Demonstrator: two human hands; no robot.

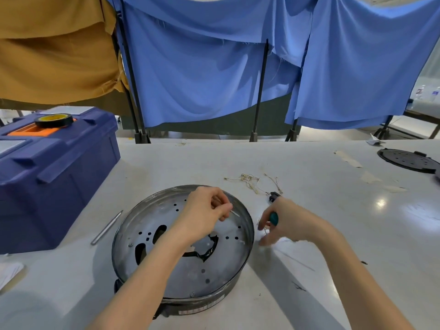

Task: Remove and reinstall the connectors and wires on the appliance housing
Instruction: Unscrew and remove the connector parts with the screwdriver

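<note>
The round metal appliance housing (176, 253) lies on the white table in front of me, its perforated plate facing up. My left hand (207, 210) hovers over the plate's far right part and pinches a short white wire end (234, 213). My right hand (283, 222) is just right of the housing rim, fingers curled around a tool with a teal handle (273, 218), fingertips near the table. A bundle of pale loose wires with connectors (252, 182) lies on the table beyond the housing. A small black connector (273, 196) sits just past my right hand.
A blue toolbox (54, 177) with a roll of black tape (54, 120) on top stands at the left. Metal tweezers (107, 227) lie left of the housing. A black round cover (408, 160) rests at the far right. Blue and tan cloths hang behind the table.
</note>
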